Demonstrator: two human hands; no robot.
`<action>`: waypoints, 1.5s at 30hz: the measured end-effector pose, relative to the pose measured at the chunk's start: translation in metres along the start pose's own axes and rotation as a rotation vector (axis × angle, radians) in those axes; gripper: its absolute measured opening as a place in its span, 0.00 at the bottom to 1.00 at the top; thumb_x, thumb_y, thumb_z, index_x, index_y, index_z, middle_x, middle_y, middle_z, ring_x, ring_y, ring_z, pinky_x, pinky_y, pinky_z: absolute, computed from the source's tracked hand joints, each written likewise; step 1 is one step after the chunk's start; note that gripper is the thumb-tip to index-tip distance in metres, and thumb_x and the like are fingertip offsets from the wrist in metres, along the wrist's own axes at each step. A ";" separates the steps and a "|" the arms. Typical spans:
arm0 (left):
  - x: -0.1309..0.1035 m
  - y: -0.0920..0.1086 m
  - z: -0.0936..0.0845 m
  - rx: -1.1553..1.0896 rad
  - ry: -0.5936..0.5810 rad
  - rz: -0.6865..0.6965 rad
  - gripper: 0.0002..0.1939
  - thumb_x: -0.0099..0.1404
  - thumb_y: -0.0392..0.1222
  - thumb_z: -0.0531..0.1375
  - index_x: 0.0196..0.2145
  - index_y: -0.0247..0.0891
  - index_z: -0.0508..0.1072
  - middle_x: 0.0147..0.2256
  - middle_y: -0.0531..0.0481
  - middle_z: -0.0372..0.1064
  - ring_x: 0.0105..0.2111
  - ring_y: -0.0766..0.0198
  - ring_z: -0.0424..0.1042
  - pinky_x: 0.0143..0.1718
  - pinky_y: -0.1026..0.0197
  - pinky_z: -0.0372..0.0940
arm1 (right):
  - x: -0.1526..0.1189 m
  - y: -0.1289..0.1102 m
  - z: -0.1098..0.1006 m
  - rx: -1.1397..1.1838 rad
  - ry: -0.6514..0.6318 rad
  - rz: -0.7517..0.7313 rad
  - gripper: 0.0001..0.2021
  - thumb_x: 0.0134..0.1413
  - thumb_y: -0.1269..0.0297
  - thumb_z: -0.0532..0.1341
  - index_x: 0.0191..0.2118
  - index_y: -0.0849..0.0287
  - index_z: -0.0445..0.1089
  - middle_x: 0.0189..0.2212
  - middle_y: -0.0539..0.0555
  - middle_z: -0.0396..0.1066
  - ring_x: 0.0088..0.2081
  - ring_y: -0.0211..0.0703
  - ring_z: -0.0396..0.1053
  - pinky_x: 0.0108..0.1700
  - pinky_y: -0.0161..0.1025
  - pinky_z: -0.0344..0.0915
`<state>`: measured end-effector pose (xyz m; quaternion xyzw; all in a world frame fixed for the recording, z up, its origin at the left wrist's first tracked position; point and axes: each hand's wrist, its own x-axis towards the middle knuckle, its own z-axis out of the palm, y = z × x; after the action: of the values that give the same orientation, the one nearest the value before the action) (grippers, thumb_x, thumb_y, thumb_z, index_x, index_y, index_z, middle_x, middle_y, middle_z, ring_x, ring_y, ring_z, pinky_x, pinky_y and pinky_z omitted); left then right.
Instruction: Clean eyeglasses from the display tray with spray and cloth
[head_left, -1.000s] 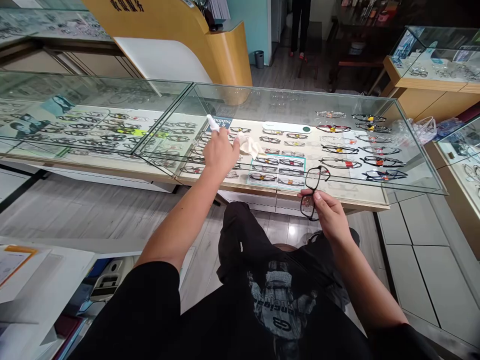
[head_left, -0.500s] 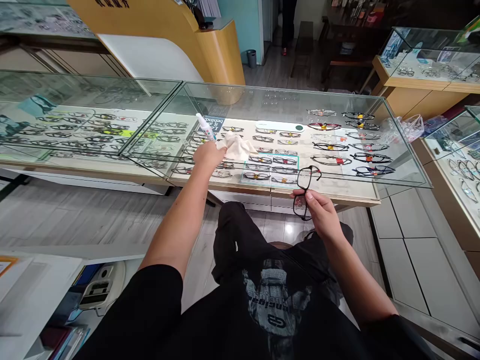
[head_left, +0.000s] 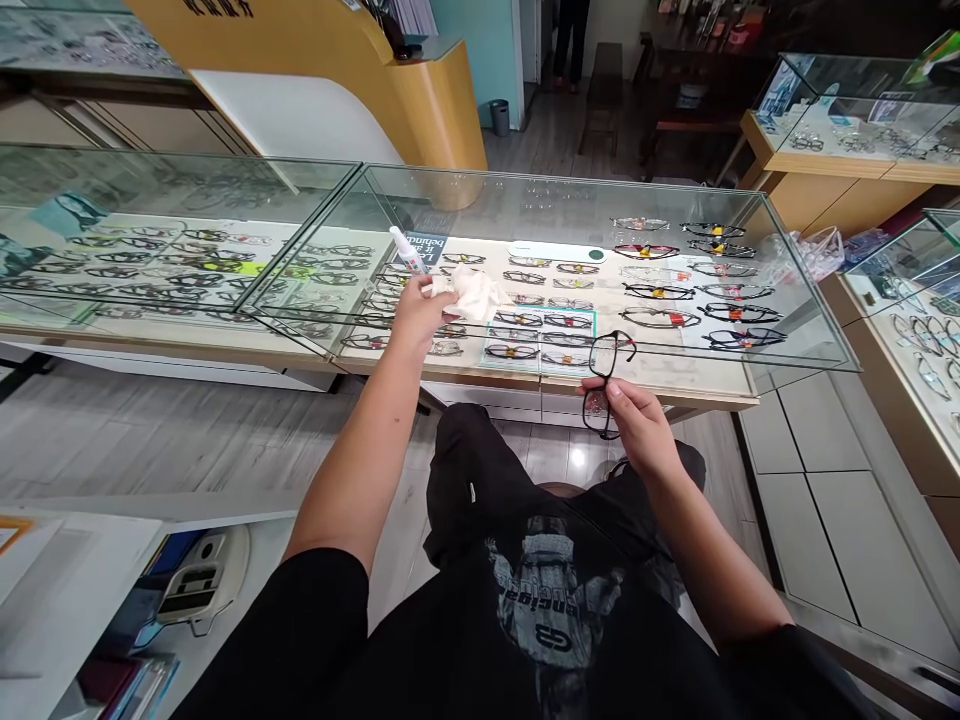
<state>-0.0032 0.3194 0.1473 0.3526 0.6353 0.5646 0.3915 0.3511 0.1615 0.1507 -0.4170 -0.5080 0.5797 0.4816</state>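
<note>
My right hand [head_left: 641, 418] pinches a pair of black-framed eyeglasses [head_left: 604, 384] at the bridge, thumb in front. The glasses hang roughly upright on end, one lens above the other; the lower lens shows droplets. On the glass top of the display case, my left hand [head_left: 420, 308] has its thumb and fingers closed on the edge of a crumpled white cloth [head_left: 477, 294]. A small white bottle [head_left: 407, 250] with a pointed cap stands just beyond the left fingers, tilted in view.
Rows of eyeglass frames [head_left: 660, 292] lie inside the glass display case [head_left: 750, 385] before me. Another case [head_left: 847, 160] stands at right. A yellow curved counter [head_left: 442, 110] is behind. Shelves with a pale device [head_left: 204, 575] are at lower left. A person's legs [head_left: 571, 40] show far back.
My left hand has shifted slightly right, away from the bottle, and its fingers now gather the cloth. The right hand holds the glasses almost as before.
</note>
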 end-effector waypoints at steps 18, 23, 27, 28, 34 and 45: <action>0.022 -0.001 -0.023 0.748 0.295 0.405 0.22 0.55 0.49 0.75 0.42 0.40 0.74 0.60 0.35 0.62 0.66 0.33 0.60 0.70 0.35 0.57 | -0.003 0.003 -0.001 0.010 0.004 0.018 0.18 0.68 0.44 0.64 0.47 0.48 0.85 0.46 0.55 0.84 0.53 0.56 0.79 0.60 0.53 0.72; 0.059 -0.007 -0.019 0.586 0.307 0.404 0.36 0.63 0.44 0.71 0.63 0.38 0.60 0.62 0.32 0.65 0.66 0.44 0.65 0.69 0.46 0.58 | -0.004 0.001 -0.002 -0.017 0.003 0.019 0.18 0.68 0.43 0.64 0.47 0.48 0.85 0.46 0.55 0.84 0.51 0.56 0.78 0.59 0.52 0.72; 0.076 -0.009 -0.018 0.545 0.220 0.356 0.31 0.66 0.40 0.67 0.63 0.38 0.61 0.57 0.36 0.73 0.55 0.47 0.74 0.63 0.48 0.64 | -0.004 -0.004 -0.001 -0.005 -0.009 0.009 0.18 0.68 0.44 0.64 0.46 0.49 0.85 0.46 0.55 0.85 0.52 0.56 0.78 0.60 0.52 0.71; 0.076 -0.009 -0.018 0.553 0.225 0.347 0.27 0.67 0.39 0.66 0.60 0.38 0.63 0.56 0.36 0.74 0.55 0.46 0.75 0.63 0.47 0.64 | -0.004 -0.004 -0.001 -0.006 -0.011 0.006 0.18 0.68 0.44 0.64 0.46 0.49 0.85 0.45 0.56 0.85 0.53 0.57 0.78 0.60 0.52 0.71; 0.057 -0.008 -0.014 0.611 0.423 0.343 0.31 0.65 0.44 0.70 0.59 0.37 0.61 0.61 0.29 0.64 0.66 0.38 0.63 0.70 0.41 0.55 | -0.005 -0.003 -0.002 0.012 0.001 -0.003 0.17 0.68 0.45 0.64 0.46 0.49 0.85 0.45 0.55 0.84 0.51 0.55 0.78 0.58 0.51 0.71; 0.013 -0.016 -0.012 1.006 0.265 0.187 0.24 0.68 0.58 0.66 0.51 0.36 0.74 0.62 0.27 0.65 0.65 0.32 0.60 0.67 0.37 0.53 | -0.003 0.007 -0.002 0.047 -0.001 0.016 0.16 0.69 0.46 0.65 0.49 0.49 0.85 0.47 0.55 0.84 0.47 0.53 0.78 0.57 0.51 0.72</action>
<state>-0.0203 0.3240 0.1305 0.4776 0.8376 0.2623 0.0383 0.3526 0.1591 0.1436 -0.4095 -0.4911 0.5954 0.4865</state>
